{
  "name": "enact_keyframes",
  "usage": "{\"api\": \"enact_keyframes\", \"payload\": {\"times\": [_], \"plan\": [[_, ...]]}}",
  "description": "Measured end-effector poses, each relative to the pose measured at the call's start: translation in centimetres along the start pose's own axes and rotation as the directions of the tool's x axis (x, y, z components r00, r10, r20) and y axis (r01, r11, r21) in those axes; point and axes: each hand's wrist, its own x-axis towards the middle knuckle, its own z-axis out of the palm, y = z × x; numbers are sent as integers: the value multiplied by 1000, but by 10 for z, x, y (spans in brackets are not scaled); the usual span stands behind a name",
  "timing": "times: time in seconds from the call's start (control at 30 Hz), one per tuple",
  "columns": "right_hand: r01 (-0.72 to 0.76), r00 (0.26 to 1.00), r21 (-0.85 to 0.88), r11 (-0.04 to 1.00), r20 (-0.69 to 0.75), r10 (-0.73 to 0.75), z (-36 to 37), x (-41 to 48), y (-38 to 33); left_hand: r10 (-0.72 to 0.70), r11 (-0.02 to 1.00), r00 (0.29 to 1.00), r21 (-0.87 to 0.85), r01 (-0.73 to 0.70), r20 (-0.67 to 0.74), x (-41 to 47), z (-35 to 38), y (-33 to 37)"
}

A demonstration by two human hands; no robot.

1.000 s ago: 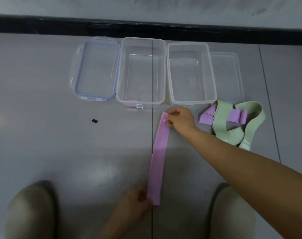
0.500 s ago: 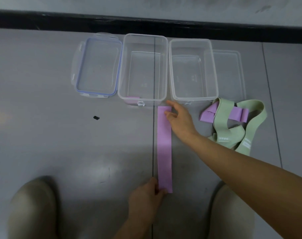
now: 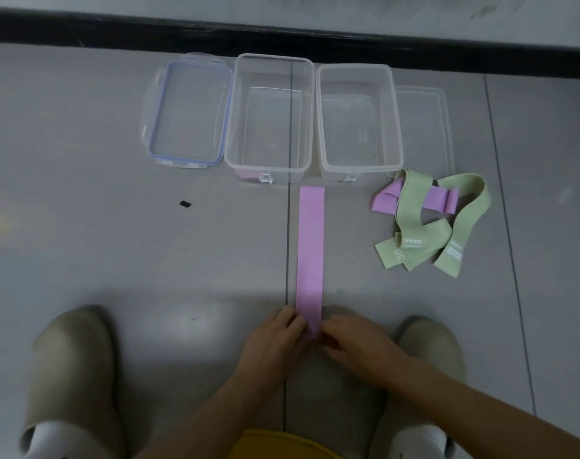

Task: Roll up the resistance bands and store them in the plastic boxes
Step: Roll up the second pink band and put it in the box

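Pink band (image 3: 310,253) lies flat & straight on floor (image 3: 116,243). Its far end is just short of L box (image 3: 265,169) & R box (image 3: 358,170), in line w/ the gap btw them. Both boxes sit by floor's far edge. L hand (image 3: 275,342) & R hand (image 3: 354,346) meet at band's near end, fingers curled, pinching it from either side. Tangled pile (image 3: 431,223) of green + pink bands lies just beside R box's near right corner.

Lilac band (image 3: 310,253) on a pale grey floor (image 3: 99,243); sage-green bands (image 3: 411,207) with white print, tangled with a purple band (image 3: 442,198). Left box (image 3: 265,167) and right box (image 3: 361,169) are clear; the lid (image 3: 189,111) is blue-edged. Beige shoes (image 3: 70,359), white socks.
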Motion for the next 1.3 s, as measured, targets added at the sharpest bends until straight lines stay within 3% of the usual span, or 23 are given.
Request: {"api": "enact_keyframes", "payload": {"times": [0.13,0.5,1.03,1.3], "plan": [[40,996,-72,997,-75,-45,26,-10,-5,72,997,997,21,-72,2,-5,-7,2],[-45,983,54,998,-175,54,28,6,-5,74,996,997,44,-75,18,3,-9,-2],[-20,983,30,999,-181,25,19,15,0,72,997,997,-22,-72,13,-1,-6,-8],[-57,968,101,993,-239,80,22,12,-6,31,1000,1000,0,-31,6,3,-4,-9]]}}
